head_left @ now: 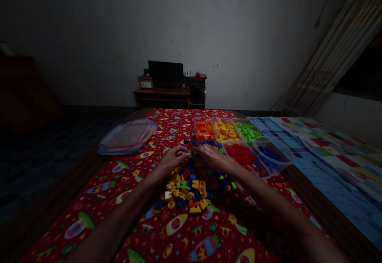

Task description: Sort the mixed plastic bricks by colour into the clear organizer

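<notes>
My left hand (pixel 174 158) and my right hand (pixel 210 155) meet fingertip to fingertip over a heap of mixed coloured toy bricks (pixel 189 191) on a red patterned cloth (pixel 125 199). Both pinch a small green piece (pixel 193 152) between them; the dim light hides its shape. Beyond the hands stand clear tubs of sorted bricks: orange (pixel 203 129), yellow (pixel 225 131), green (pixel 247 131), red (pixel 243 154) and blue (pixel 270 152).
A stack of clear tub lids (pixel 128 136) lies at the left of the cloth. A chequered mat (pixel 322 155) covers the floor on the right. At the far wall a low wooden desk (pixel 162 94) carries a dark screen (pixel 166 74). A curtain (pixel 334 48) hangs at the right.
</notes>
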`<state>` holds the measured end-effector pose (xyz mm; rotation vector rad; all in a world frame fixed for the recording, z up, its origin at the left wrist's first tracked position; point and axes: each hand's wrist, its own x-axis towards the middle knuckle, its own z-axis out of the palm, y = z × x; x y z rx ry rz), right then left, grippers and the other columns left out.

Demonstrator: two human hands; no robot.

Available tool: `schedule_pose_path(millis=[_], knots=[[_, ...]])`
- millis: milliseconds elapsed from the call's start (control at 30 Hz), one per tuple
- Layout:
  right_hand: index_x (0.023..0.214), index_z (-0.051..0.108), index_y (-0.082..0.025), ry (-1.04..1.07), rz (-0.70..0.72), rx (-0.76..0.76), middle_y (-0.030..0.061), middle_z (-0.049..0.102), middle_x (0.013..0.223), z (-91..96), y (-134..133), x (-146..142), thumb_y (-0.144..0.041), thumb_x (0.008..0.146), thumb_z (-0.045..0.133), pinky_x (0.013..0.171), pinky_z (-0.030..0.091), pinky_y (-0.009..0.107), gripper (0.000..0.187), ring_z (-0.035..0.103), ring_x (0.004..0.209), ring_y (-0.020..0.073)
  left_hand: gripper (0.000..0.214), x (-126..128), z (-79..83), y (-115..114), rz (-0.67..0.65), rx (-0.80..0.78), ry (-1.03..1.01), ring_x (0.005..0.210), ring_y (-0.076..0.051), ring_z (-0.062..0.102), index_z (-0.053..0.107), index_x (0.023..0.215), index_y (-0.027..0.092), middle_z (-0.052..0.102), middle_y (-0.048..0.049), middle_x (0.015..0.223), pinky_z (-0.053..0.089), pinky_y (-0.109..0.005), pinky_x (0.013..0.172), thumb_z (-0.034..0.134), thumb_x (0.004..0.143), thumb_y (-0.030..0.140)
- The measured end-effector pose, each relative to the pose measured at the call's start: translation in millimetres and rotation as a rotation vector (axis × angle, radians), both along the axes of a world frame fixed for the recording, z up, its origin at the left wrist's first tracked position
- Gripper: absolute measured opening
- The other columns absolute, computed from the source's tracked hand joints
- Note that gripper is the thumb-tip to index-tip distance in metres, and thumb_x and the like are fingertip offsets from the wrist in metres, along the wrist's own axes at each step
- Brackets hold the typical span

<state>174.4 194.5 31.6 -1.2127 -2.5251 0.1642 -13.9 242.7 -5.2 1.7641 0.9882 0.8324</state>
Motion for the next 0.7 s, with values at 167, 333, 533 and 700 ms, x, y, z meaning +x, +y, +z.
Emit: schedule_pose_path(millis=[167,333,533,700], knots=[[0.099,0.063,-0.012,0.001,-0.184,0.097,0.0051,0.062,0.076,12.7,13.2,53.4,-0.025,0.090,0.048,0.061,0.035,0.022,0.022,0.049,0.064,0.0110,0.040,-5.6,13.1,-2.2,0.026,0.097,0.046,0.072,-0.021,0.067,0.057,0.081,0.018,0.070,-0.0044,0.076,0.051,-0.031,0.065,0.056,0.072,0.057],[0.098,0.067,-0.010,-0.130,-0.561,0.155,0.0121,0.068,0.081,49.2,37.2,135.1,-0.026,0.088,0.048,0.063,0.037,0.024,0.027,0.058,0.069,0.0152,0.037,-16.3,19.0,3.3,0.069,0.277,0.198,0.076,-0.022,0.066,0.063,0.081,0.018,0.071,-0.0048,0.078,0.050,-0.030,0.070,0.049,0.076,0.052],[0.112,0.063,-0.008,-0.207,-0.760,0.128,0.0162,0.069,0.088,61.0,52.0,180.7,-0.039,0.084,0.056,0.067,0.043,0.027,0.043,0.064,0.078,0.0228,0.033,-26.4,13.5,10.9,0.148,0.445,0.367,0.084,-0.022,0.066,0.067,0.085,0.018,0.071,-0.0063,0.089,0.050,-0.031,0.075,0.043,0.080,0.040],[0.102,0.065,-0.010,-0.173,-0.423,0.164,0.0126,0.068,0.082,39.4,35.3,140.4,-0.030,0.090,0.047,0.067,0.042,0.028,0.030,0.061,0.073,0.0183,0.034,-31.7,6.6,17.5,0.158,0.505,0.473,0.087,-0.025,0.066,0.069,0.089,0.017,0.071,-0.0097,0.094,0.050,-0.034,0.080,0.041,0.079,0.034]])
